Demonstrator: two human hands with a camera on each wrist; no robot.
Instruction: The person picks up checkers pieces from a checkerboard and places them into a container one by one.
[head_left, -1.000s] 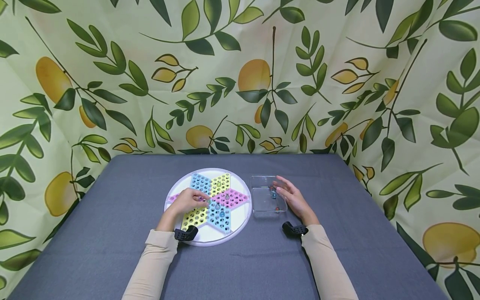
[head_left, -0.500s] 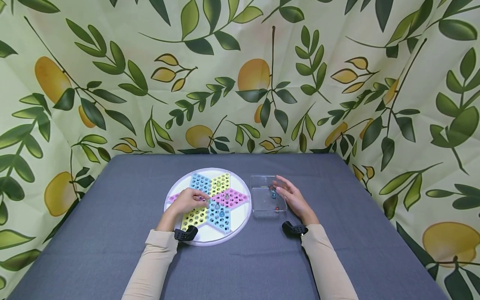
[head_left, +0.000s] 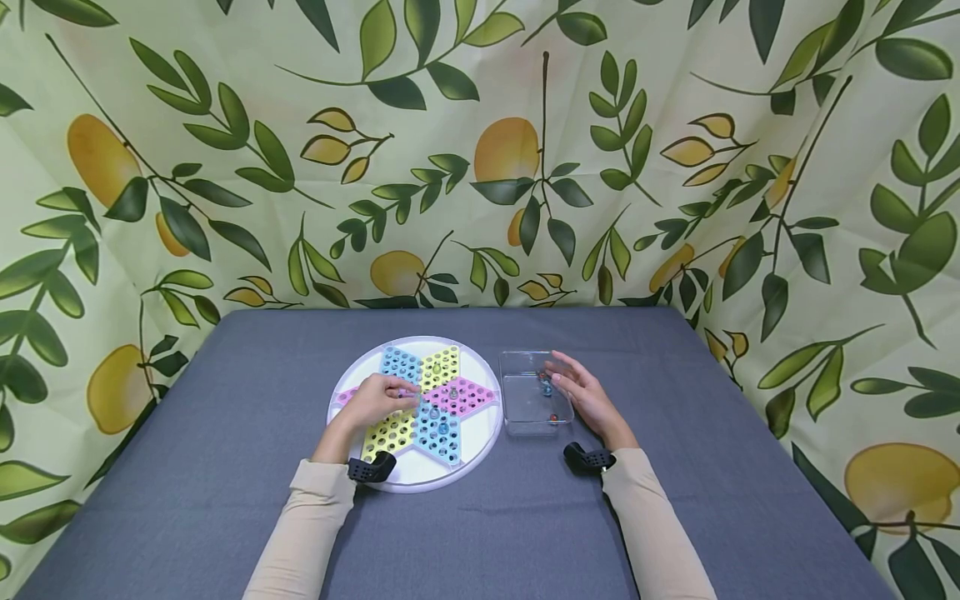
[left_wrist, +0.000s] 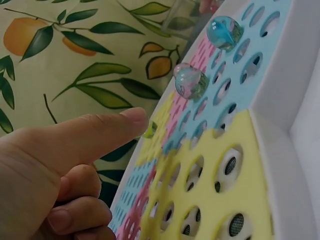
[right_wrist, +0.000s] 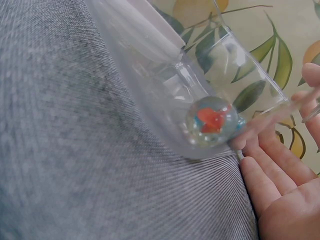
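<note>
A round white Chinese checkers board (head_left: 420,479) carries a pierced star in blue, yellow and pink. My left hand (head_left: 381,402) is over its middle, thumb stretched out and lower fingers curled in the left wrist view; whether a marble sits between the fingertips is hidden. Near it on the board stand a blue marble (left_wrist: 225,32), a pinkish clear marble (left_wrist: 190,80) and a green marble (left_wrist: 150,130). My right hand (head_left: 592,406) rests at the right wall of a clear plastic box (head_left: 525,431), fingers mostly straight. Inside the box lies a red-centred marble (right_wrist: 212,120).
Several more marbles (head_left: 546,387) lie along the box's right side. Another clear marble (head_left: 454,393) sits on the pink part of the star. A grey cloth (head_left: 480,542) covers the table, with a leaf-patterned curtain (head_left: 450,208) behind.
Both hands stay almost where they were. The left fingertips shift very slightly over the middle of the board.
</note>
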